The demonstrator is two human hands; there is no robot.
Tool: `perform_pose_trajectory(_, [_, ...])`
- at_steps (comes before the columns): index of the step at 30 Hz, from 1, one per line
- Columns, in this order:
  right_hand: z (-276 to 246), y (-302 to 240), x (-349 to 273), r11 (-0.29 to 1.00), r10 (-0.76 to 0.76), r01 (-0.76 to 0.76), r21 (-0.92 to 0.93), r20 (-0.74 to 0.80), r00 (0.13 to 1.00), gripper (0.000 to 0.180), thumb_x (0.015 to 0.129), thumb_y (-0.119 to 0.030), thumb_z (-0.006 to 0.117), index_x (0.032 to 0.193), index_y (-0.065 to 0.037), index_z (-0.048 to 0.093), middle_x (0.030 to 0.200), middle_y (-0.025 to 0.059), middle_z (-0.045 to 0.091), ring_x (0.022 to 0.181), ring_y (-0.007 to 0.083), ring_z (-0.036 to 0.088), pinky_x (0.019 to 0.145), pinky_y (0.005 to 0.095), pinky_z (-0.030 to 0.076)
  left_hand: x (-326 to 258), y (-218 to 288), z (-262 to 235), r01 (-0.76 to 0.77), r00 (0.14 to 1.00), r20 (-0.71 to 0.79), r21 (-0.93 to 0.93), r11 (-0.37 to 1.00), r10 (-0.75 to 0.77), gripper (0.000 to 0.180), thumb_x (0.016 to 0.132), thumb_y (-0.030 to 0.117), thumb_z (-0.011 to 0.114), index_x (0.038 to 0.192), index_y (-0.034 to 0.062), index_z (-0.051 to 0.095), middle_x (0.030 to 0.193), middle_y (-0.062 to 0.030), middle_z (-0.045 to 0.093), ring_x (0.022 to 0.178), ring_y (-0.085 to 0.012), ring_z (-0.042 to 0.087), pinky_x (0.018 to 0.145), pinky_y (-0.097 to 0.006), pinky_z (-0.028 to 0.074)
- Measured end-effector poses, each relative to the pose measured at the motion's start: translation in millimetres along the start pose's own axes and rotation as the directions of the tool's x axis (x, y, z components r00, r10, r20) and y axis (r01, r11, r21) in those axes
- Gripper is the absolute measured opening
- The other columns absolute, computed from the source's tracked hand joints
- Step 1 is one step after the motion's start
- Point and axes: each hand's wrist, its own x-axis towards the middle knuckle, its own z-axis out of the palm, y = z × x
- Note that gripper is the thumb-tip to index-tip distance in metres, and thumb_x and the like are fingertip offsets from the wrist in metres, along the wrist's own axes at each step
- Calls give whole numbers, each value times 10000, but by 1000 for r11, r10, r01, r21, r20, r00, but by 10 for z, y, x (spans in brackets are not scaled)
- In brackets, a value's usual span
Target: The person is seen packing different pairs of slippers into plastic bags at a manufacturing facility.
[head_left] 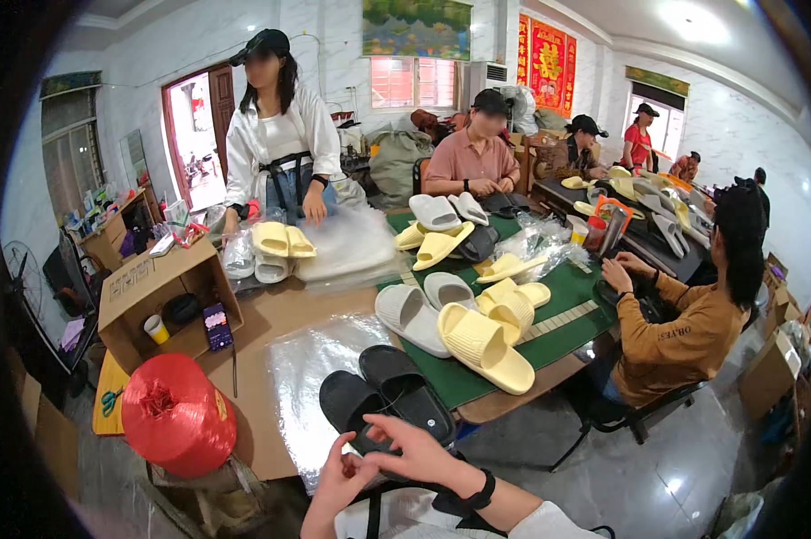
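A pair of black slide slippers lies side by side at the table's near edge, a left slipper point(341, 400) and a right slipper point(404, 382). My left hand point(341, 476) is just in front of the left slipper, fingers apart, with nothing visible in it. My right hand point(414, 451), wearing a black wristband, reaches across the slippers' near ends, its fingers stretched toward my left hand; nothing shows in it either. The two hands nearly meet, and I cannot tell whether they touch. Partly under the slippers spread shiny clear plastic bags point(307, 359).
Yellow slippers point(491, 350) and grey slippers point(410, 314) lie on the green mat point(441, 373). A red twine roll point(179, 413) stands left, near a cardboard box point(123, 296) and green scissors point(111, 401). Co-workers stand or sit around the table, one on a chair point(639, 404) at right.
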Motion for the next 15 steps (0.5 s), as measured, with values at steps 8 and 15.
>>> perform_pose_trajectory(8, [-354, 715, 164, 911, 82, -216, -352, -359, 930, 296, 860, -361, 756, 829, -79, 671, 717, 81, 642, 707, 271, 649, 633, 374, 513, -214, 222, -320, -83, 950, -288, 134, 988, 119, 981, 820, -6, 728, 1597, 96, 138, 874, -52, 617, 721, -79, 556, 626, -222, 470])
perform_pose_trajectory(15, [-224, 704, 106, 842, -75, -144, -520, -378, 923, 336, 883, -364, 711, 775, -69, 591, 786, 112, 625, 796, 338, 628, 687, 454, 507, -1354, 727, -1734, -429, 168, -471, 756, 494, 866, 605, 943, 150, 607, 1484, 4, 380, 984, -40, 568, 817, -114, 509, 737, -251, 420])
